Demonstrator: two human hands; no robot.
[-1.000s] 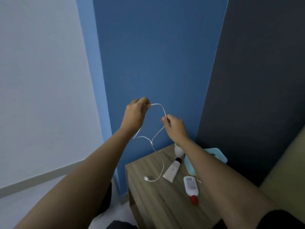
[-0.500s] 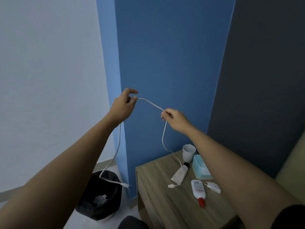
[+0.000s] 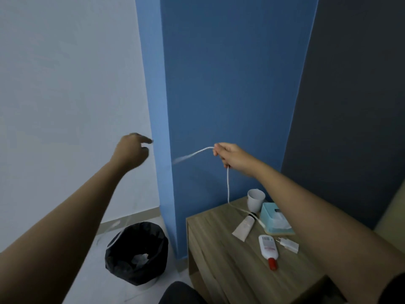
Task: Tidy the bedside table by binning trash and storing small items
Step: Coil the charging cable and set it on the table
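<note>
Head view: both bare arms reach out over the corner where the bedside table [image 3: 219,249] meets the blue wall.
Right hand [image 3: 230,155]: pinched shut on the white cable [image 3: 228,185], held up above the table's back left corner.
Cable, lower run: drops almost straight down from that fist, then lies across the tabletop past the white tube [image 3: 244,226] toward the teal tissue box [image 3: 268,212].
Cable, free run: leaves the fist leftward and smears into blur; a pale streak shows again down by the bin [image 3: 137,255], so I judge it sags that way.
Left hand [image 3: 131,151]: out to the left, fingers loosely curled, blurred; whether it grips the cable I cannot tell.
Key relation: the slack lies between the two hands, its long axis running left to right, nearer the right hand.
Next move, my guess: gathering the loose run into loops, which needs the left hand back on the cable.
Also on the table: a white cup [image 3: 256,198], a red-capped bottle [image 3: 269,251], a white plug adapter [image 3: 289,244].
</note>
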